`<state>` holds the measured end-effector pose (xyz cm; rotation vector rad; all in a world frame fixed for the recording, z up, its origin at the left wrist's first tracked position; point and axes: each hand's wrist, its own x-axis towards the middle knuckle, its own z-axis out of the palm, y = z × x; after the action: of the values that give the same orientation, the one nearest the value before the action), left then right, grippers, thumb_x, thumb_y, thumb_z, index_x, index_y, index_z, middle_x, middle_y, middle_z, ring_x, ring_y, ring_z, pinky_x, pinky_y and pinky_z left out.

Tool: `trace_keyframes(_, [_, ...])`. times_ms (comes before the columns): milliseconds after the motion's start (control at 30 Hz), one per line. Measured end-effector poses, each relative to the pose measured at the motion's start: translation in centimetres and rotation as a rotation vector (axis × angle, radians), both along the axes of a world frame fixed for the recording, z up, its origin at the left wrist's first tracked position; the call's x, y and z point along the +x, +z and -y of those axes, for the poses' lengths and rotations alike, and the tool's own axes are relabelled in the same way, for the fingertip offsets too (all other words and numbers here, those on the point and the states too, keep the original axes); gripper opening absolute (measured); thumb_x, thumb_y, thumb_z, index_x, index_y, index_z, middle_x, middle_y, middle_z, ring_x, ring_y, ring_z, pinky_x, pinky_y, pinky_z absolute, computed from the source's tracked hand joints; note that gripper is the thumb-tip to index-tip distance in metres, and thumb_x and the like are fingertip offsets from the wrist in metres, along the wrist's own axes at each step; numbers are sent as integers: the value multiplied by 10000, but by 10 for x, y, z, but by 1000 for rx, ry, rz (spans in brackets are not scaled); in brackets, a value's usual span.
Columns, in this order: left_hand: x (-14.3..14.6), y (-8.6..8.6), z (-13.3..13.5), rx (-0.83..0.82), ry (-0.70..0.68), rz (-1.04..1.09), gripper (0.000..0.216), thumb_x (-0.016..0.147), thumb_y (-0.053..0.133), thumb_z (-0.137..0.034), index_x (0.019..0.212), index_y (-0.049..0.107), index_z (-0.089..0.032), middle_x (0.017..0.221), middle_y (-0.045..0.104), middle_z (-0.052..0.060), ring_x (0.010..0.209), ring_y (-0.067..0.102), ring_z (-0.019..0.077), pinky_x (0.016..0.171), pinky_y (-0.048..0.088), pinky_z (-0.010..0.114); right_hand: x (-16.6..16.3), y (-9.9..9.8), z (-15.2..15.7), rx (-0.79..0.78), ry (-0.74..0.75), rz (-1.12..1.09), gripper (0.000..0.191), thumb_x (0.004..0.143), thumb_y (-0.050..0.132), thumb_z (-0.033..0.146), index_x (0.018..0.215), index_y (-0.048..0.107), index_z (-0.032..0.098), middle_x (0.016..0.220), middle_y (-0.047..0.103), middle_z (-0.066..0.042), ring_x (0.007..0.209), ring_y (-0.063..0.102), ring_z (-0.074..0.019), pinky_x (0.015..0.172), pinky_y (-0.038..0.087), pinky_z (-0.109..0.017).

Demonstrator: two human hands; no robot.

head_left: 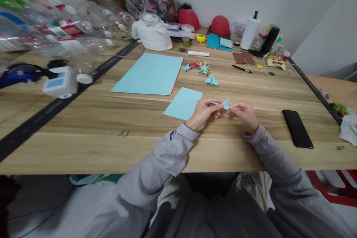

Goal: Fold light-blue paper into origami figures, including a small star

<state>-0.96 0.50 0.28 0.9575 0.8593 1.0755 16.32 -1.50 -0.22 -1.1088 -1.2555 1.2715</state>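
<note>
Between my two hands is a small folded light-blue paper figure (pixel 225 105), with thin pointed parts sticking out. My left hand (pixel 205 111) pinches its left side between thumb and fingers. On the other side, my right hand (pixel 242 114) grips its right end with thumb and fingertips. The fingers cover part of the figure. Beside my left hand lies a light-blue paper sheet (pixel 181 104), flat on the wooden table (pixel 150 130). A folded blue paper plane (pixel 212 80) rests beyond my hands, and several small folded paper figures (pixel 203 68) sit behind it.
A larger stack of blue paper (pixel 150 74) lies to the left. At the right are a black phone (pixel 297 128) and a pen (pixel 242 68). Plastic bottles (pixel 64 28) crowd the far left; a paper towel roll (pixel 250 32) and red domes (pixel 220 26) stand at the back.
</note>
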Motion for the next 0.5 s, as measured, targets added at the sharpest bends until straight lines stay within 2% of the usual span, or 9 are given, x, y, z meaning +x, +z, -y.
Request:
trace_keyframes(100, [-4,4,-1,-66,-35,97,462,566,887,-282,945,680,-118,527,619,-33,416,543,89,432,436,200,1,0,2,-12,89,-49,490,680,745,650,748,674,169,674,738,-57,548,677,-156,566,558,-292])
trace_keyframes(167, [-6,6,-1,-120,-76,155,455,615,858,-220,1013,653,-134,543,620,-43,417,543,83,434,441,190,3,-1,3,-8,87,-73,474,740,696,637,835,693,173,766,753,-72,625,696,-169,613,567,-305])
trace_keyframes(233, [-8,7,0,-169,-148,192,433,665,820,-172,1055,634,-141,587,639,-36,430,551,77,441,456,183,6,-2,2,47,37,-50,431,724,753,554,960,690,198,943,759,-77,793,715,-190,700,577,-315])
trace_keyframes(333, [-7,4,2,-211,-287,219,389,715,775,-137,1075,628,-139,679,671,-9,444,560,69,439,476,178,8,-5,0,163,91,27,569,656,846,452,1154,647,260,1250,670,-85,1089,654,-236,855,567,-359])
trace_keyframes(433, [-3,-2,3,-214,-369,235,299,739,753,-139,1011,630,-127,699,663,3,462,568,65,448,490,172,6,-7,-2,257,230,125,506,684,833,470,1126,695,269,1330,604,-103,1184,602,-262,934,542,-408])
trace_keyframes(500, [-2,-4,4,-207,-378,247,303,737,746,-138,1015,626,-126,680,645,-1,489,581,70,467,501,170,5,-7,-3,330,228,206,388,697,825,480,1011,752,263,1286,621,-100,1206,589,-263,997,505,-426])
